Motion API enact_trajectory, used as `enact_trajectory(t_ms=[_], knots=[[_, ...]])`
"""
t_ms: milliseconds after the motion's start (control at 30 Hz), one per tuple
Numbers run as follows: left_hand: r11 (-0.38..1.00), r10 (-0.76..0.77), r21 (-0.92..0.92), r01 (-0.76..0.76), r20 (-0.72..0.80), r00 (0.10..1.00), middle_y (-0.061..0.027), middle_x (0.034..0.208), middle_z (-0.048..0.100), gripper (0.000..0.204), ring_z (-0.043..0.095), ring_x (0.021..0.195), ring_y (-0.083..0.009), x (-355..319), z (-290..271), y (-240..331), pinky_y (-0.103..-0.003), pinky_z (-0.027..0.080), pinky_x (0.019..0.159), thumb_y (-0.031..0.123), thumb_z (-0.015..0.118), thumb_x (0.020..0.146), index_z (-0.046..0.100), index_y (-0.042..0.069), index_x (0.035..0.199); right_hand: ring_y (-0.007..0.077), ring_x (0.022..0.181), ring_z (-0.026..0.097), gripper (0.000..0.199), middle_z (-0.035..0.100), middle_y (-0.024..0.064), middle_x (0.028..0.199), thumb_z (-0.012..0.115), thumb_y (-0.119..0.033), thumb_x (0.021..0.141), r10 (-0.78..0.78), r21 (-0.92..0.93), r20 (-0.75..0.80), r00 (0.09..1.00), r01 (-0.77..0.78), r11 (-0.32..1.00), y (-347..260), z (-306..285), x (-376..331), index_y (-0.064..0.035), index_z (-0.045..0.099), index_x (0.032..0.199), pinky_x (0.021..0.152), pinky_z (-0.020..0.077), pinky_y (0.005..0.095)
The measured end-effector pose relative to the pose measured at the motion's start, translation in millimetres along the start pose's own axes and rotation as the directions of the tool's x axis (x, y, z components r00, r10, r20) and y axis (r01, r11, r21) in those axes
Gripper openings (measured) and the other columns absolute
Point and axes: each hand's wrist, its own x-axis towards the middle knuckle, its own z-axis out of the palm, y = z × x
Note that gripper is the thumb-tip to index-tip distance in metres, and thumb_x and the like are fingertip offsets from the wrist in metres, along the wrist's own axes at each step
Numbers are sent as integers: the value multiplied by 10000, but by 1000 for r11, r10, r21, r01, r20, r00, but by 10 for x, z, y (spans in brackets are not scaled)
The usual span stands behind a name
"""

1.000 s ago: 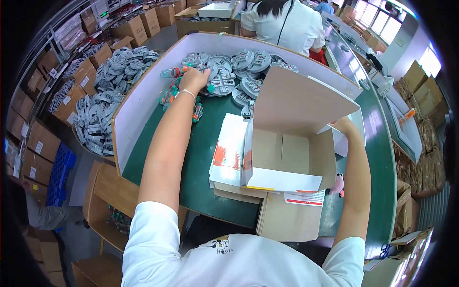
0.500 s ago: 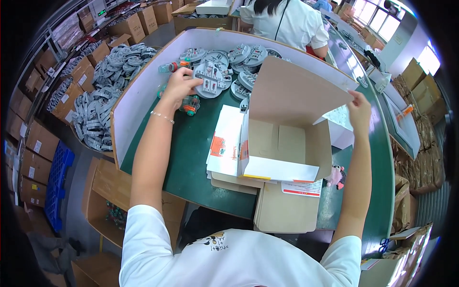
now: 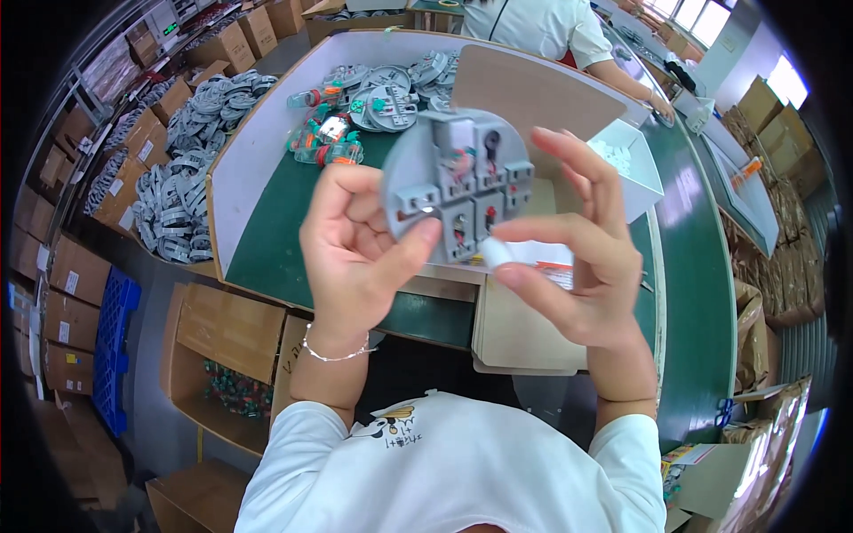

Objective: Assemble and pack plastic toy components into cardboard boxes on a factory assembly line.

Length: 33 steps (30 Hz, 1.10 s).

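Note:
My left hand point(image 3: 346, 253) grips a round grey plastic tray point(image 3: 413, 155) by its left edge, thumb on the front, and holds it up tilted over the table. Small coloured parts sit in its moulded slots, too blurred to name. Between thumb and forefinger of my right hand point(image 3: 586, 266) is a small white cylindrical piece point(image 3: 496, 254), at the tray's lower right edge. Behind the tray stands an open carton point(image 3: 524, 93) with its flap up, mostly hidden by the tray and my hands.
More grey trays point(image 3: 386, 84) are piled at the table's far side, beside clear-and-orange toy pieces point(image 3: 329, 151). A white box point(image 3: 644, 178) holds small white pieces. Flat cardboard point(image 3: 524, 329) lies at the front edge. Grey parts fill cartons point(image 3: 169, 209) at left; a person point(image 3: 551, 31) sits beyond.
My left hand has lifted a round grey tray from the pile and brought it near. My right hand has left the carton's flap and now pinches a small white piece.

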Motion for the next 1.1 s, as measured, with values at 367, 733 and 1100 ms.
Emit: enact_trajectory(t_ms=[367, 733, 1100], knots=[[980, -155, -102, 170, 141, 978, -128, 995, 674, 333, 666, 930, -132, -298, 162, -8, -276, 557, 826, -55, 724, 823, 472, 3, 1034, 368, 1336, 414, 387, 410, 217, 1441, 854, -163, 686, 95, 240, 3, 996, -93, 966, 104, 97, -379, -102, 705, 1038, 1110, 312, 478], [986, -169, 17, 168, 119, 978, -115, 975, 695, 241, 679, 888, -132, -262, 53, -107, -264, 563, 754, 29, 665, 898, 538, -23, 1097, 313, 1286, 470, 905, 421, 216, 1409, 892, -228, 604, 109, 146, -100, 989, -94, 985, 289, 365, -368, -78, 399, 1348, 1044, 411, 400], [-475, -37, 850, -228, 239, 970, -112, 1270, 576, 416, 537, 1173, -326, 836, -2268, -1399, -520, 425, 970, 45, 637, 836, 530, 71, 1238, 319, 1206, 525, 809, 520, 189, 1297, 858, -332, 668, 482, -137, 167, 860, -464, 875, 795, 568, -222, -41, 484, 1325, 1012, 431, 386]])
